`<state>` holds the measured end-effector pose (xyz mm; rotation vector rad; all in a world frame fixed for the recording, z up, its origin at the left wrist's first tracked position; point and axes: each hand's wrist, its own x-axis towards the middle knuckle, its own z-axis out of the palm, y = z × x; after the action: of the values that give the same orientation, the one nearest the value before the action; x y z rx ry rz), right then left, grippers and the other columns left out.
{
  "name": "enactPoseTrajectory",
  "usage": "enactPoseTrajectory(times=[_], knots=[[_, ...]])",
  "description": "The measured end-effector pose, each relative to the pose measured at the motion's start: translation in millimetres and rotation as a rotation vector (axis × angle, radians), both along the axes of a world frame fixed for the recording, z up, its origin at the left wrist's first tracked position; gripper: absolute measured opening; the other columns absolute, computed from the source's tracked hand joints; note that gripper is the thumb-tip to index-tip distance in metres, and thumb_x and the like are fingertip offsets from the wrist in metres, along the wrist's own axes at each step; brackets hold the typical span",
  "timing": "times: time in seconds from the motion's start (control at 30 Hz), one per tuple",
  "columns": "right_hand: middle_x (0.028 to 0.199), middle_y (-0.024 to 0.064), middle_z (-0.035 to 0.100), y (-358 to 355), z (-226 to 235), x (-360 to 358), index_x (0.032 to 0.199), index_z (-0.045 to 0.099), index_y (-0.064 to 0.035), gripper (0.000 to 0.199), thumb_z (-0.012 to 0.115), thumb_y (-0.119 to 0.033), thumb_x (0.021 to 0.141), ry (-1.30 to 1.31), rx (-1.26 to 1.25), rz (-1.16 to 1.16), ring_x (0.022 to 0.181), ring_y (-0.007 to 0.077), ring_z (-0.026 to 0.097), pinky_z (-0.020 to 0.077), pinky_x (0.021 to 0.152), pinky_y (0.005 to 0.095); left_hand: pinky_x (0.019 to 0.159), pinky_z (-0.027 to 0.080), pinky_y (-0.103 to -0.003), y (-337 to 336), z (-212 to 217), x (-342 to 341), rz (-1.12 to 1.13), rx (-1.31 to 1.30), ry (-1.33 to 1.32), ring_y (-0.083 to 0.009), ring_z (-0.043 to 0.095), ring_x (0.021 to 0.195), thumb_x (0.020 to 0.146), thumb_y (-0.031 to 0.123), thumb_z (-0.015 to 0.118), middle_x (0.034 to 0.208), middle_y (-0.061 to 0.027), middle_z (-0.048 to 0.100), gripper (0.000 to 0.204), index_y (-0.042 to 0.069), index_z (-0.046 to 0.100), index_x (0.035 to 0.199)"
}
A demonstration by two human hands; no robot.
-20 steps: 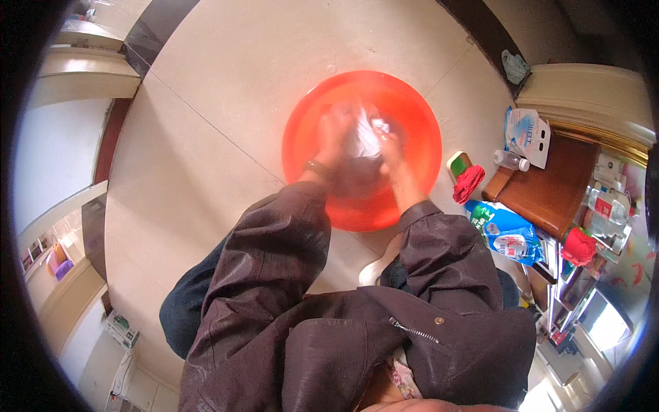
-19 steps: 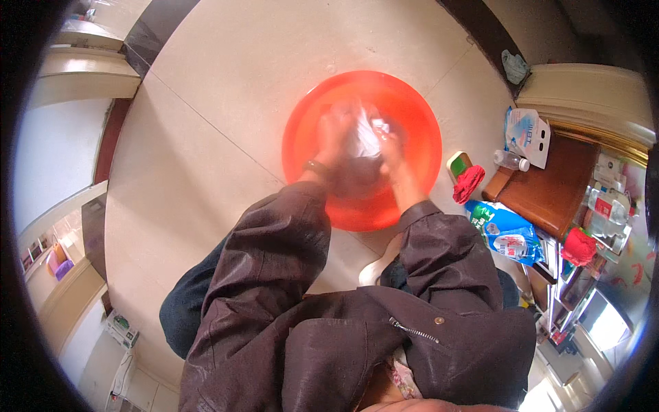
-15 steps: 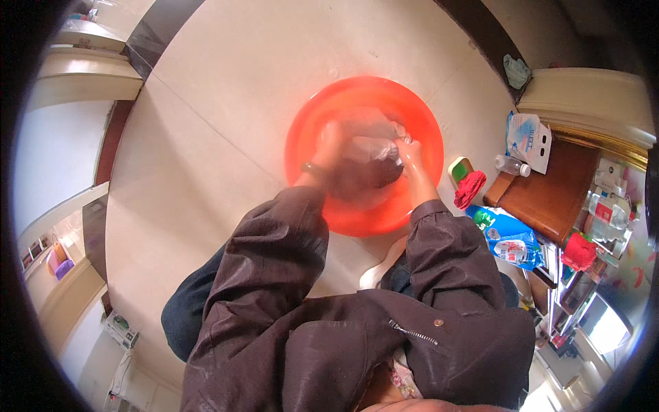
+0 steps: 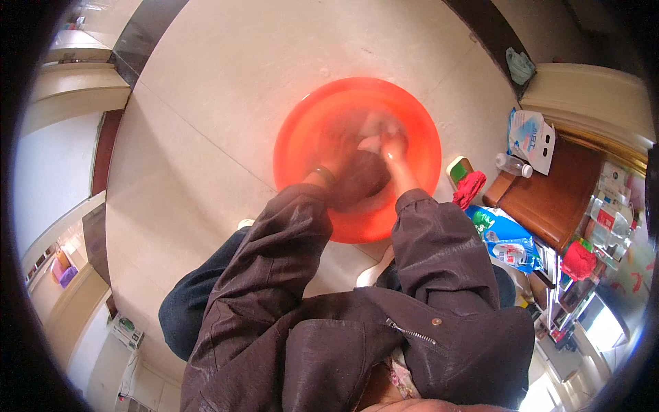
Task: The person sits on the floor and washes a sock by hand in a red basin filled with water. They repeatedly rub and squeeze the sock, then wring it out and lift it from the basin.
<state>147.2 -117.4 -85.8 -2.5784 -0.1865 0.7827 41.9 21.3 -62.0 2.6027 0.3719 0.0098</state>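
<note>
An orange-red plastic basin [image 4: 288,147] stands on the floor in front of me. Inside it lies a dark cloth [image 4: 367,175], a garment by its look, with a pale patch near its upper end. My right hand [image 4: 393,143] is closed on the cloth's pale upper part, at the right of the basin's middle. Over the cloth's left side is my left hand [image 4: 335,156], smeared by motion, so its fingers cannot be made out. A dark band circles my left wrist. Both forearms wear dark brown sleeves.
Right of the basin lie a green-and-white brush or box [image 4: 458,170], a red cloth [image 4: 469,189] and a blue bag [image 4: 506,240]. A brown wooden cabinet [image 4: 549,196] bears a clear bottle [image 4: 513,165] and a white-blue package [image 4: 532,137]. Pale tiles [image 4: 206,89] surround the basin.
Both hands have shifted within the basin; the right one has come inward to the left. The cloth is bunched differently, with less of its pale part showing. The view has shifted slightly.
</note>
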Motion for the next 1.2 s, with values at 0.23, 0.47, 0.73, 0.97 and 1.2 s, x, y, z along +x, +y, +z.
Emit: enactPoseTrajectory(times=[0.23,0.47,0.73,0.97,1.2], knots=[[0.117,0.0122,0.059,-5,25,-1,0.123,0.052,-0.0001,0.048,0.056,-0.031,0.087,0.098,0.303,-0.185,0.107,0.0261,0.057,0.0439,0.094,0.0364,0.098,0.034,-0.042,16,34,5,0.011,-1.048,0.008,-0.0289,0.052,0.105,0.089,0.027,0.048,0.113,-0.0124,0.057,0.034,0.006,0.057,0.114],[0.111,0.0053,0.061,-26,39,8,0.120,0.055,-0.0105,0.047,0.054,-0.047,0.089,0.999,1.080,-0.758,0.098,0.0195,0.061,0.0495,0.086,0.0369,0.087,0.043,-0.037,-27,62,29,-0.282,0.235,0.002,-0.0258,0.055,0.100,0.091,0.029,0.050,0.114,-0.0117,0.055,0.038,0.003,0.051,0.120],[0.107,0.0068,0.063,10,75,-35,0.117,0.057,-0.0087,0.037,0.050,-0.036,0.093,0.731,1.142,-0.775,0.094,0.0190,0.062,0.0501,0.084,0.0358,0.068,0.049,-0.041,-71,104,31,0.203,-0.574,-0.190,-0.0335,0.061,0.080,0.086,0.020,0.052,0.086,-0.0182,0.061,0.024,0.001,0.056,0.102],[0.098,0.0101,0.065,-8,60,-21,0.105,0.061,-0.0028,0.028,0.052,-0.025,0.090,0.765,1.091,-0.720,0.086,0.0208,0.064,0.0522,0.077,0.0345,0.070,0.048,-0.046,29,72,-1,0.238,-0.208,0.060,-0.0393,0.061,0.080,0.092,0.026,0.044,0.084,-0.0231,0.062,0.031,-0.001,0.057,0.101],[0.110,0.0101,0.063,-37,41,-26,0.113,0.058,-0.0051,0.048,0.054,-0.044,0.086,0.740,0.988,-0.882,0.097,0.0237,0.062,0.0489,0.087,0.0385,0.076,0.047,-0.041,-7,70,-16,0.412,-1.013,-0.009,-0.0318,0.061,0.081,0.089,0.019,0.054,0.085,-0.0180,0.063,0.022,0.000,0.058,0.100]])
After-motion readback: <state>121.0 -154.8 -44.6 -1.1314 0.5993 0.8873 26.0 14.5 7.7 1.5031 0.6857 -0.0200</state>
